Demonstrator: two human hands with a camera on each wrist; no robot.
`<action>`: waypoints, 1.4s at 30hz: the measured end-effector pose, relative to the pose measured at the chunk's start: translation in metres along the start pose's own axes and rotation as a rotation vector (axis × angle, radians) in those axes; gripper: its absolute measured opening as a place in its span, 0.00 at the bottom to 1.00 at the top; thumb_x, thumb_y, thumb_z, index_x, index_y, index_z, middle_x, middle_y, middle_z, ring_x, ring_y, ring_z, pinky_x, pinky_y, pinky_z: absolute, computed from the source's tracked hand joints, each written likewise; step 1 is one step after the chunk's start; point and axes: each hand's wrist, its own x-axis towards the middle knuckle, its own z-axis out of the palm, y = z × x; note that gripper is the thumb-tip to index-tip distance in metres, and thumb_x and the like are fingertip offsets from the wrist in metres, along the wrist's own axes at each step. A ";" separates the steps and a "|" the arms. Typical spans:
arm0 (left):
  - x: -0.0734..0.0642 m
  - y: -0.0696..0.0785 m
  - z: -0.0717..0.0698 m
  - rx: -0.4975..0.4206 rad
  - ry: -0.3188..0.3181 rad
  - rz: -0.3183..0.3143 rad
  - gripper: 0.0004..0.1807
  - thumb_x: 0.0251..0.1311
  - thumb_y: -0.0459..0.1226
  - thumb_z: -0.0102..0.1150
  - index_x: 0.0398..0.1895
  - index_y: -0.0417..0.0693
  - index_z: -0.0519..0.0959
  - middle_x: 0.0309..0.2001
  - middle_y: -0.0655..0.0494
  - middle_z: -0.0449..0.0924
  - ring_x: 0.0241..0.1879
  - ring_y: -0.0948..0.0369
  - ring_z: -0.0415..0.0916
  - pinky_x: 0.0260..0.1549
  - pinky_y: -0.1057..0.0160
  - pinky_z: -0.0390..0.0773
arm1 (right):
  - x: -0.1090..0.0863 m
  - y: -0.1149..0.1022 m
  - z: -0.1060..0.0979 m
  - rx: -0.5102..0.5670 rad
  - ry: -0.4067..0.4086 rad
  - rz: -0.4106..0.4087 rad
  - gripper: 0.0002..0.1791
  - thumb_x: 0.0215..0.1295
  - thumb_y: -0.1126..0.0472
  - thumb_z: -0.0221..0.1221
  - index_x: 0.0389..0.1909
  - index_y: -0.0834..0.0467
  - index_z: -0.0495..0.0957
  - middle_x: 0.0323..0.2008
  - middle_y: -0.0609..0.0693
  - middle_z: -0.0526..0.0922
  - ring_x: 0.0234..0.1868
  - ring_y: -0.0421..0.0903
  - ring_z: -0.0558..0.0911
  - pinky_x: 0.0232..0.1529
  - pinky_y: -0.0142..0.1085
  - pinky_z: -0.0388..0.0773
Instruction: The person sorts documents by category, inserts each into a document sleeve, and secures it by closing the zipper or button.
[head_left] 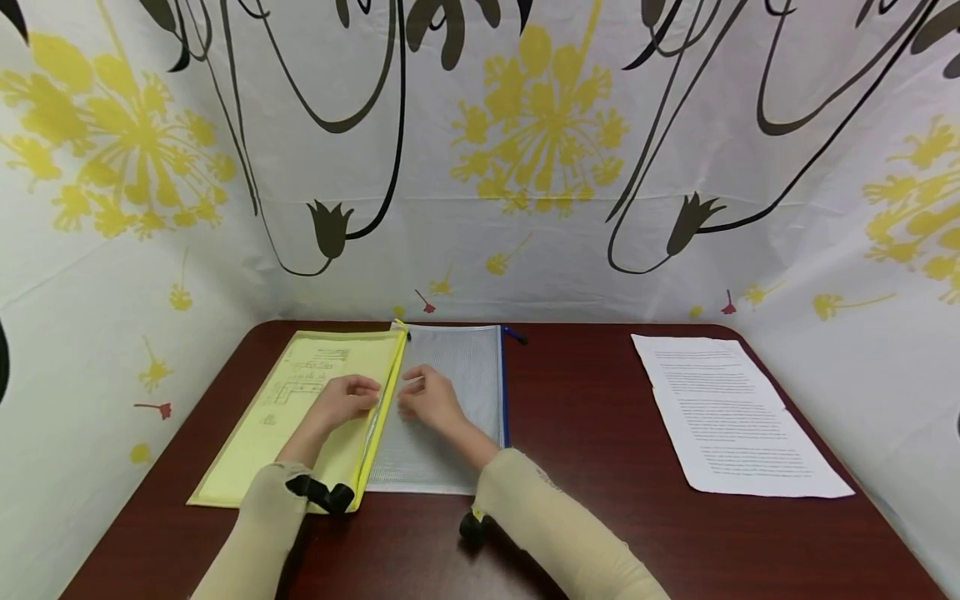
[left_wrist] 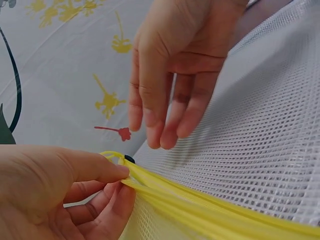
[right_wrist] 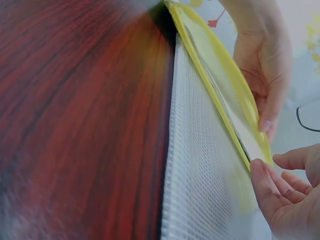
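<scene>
A yellow mesh zip pouch (head_left: 247, 467) lies at the left of the table, with printed paper (head_left: 303, 379) showing through it. Its right-hand edge gapes along the zip, as the right wrist view shows. My left hand (head_left: 345, 402) pinches one lip of that opening (left_wrist: 165, 192) between thumb and fingers. Just right of the edge hovers my right hand (head_left: 433, 400), fingers loosely bent and holding nothing; in the left wrist view it hangs above the lip. A grey mesh pouch (head_left: 450, 467) with a blue edge lies beneath, partly covered by the yellow one.
Printed white sheets (head_left: 735, 417) lie at the right of the dark red wooden table (head_left: 585, 433). A blue zip tab (head_left: 514, 335) sticks out at the grey pouch's far corner. Patterned white cloth (head_left: 480, 275) surrounds the table's back and sides.
</scene>
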 end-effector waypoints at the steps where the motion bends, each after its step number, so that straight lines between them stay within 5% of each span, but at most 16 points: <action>1: 0.001 -0.001 0.000 0.008 -0.007 -0.001 0.15 0.65 0.30 0.57 0.52 0.29 0.77 0.43 0.40 0.83 0.35 0.65 0.79 0.38 0.64 0.84 | 0.001 0.000 -0.001 0.001 -0.001 0.001 0.19 0.63 0.72 0.61 0.55 0.67 0.74 0.39 0.60 0.87 0.30 0.44 0.86 0.30 0.32 0.86; 11: 0.008 0.001 -0.003 0.099 -0.150 -0.009 0.15 0.65 0.31 0.57 0.51 0.27 0.76 0.44 0.37 0.82 0.36 0.62 0.80 0.37 0.65 0.83 | 0.011 -0.004 -0.011 -0.023 0.011 0.038 0.17 0.65 0.70 0.61 0.54 0.63 0.75 0.39 0.58 0.86 0.33 0.46 0.86 0.32 0.34 0.87; 19: 0.018 0.018 -0.013 0.290 -0.218 -0.010 0.14 0.68 0.34 0.54 0.51 0.33 0.76 0.43 0.41 0.82 0.37 0.56 0.79 0.33 0.63 0.80 | 0.017 -0.006 -0.028 -0.056 0.020 0.043 0.18 0.66 0.70 0.60 0.57 0.66 0.74 0.41 0.60 0.85 0.35 0.49 0.87 0.34 0.36 0.87; 28: 0.048 0.021 -0.018 0.337 -0.119 0.033 0.16 0.70 0.37 0.52 0.54 0.36 0.77 0.53 0.37 0.80 0.49 0.48 0.80 0.45 0.52 0.81 | 0.034 -0.010 -0.040 -0.064 0.051 0.059 0.16 0.67 0.69 0.60 0.54 0.65 0.76 0.42 0.59 0.84 0.37 0.48 0.86 0.37 0.37 0.87; 42: 0.094 0.006 0.000 0.185 0.081 0.183 0.14 0.70 0.35 0.55 0.55 0.40 0.78 0.59 0.40 0.79 0.61 0.44 0.74 0.61 0.45 0.75 | 0.063 -0.009 -0.057 -0.005 0.175 0.098 0.14 0.66 0.68 0.61 0.51 0.67 0.78 0.42 0.60 0.86 0.37 0.46 0.87 0.37 0.36 0.87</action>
